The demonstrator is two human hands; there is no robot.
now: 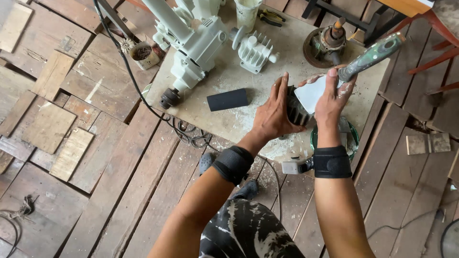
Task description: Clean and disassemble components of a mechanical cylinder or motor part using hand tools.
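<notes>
Two hands work together: left hand steadies the dark finned casing on the desk; right hand, grip closed on a putty knife, should keep the blade flat and strokes even.

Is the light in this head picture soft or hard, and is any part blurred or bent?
Head view: soft, even daylight, with only faint shadows under the left hand and right hand; no strong glare on the pale dusty board; the green-handled scraper looks slightly soft; floor planks fan outward, a wide-lens effect.
</notes>
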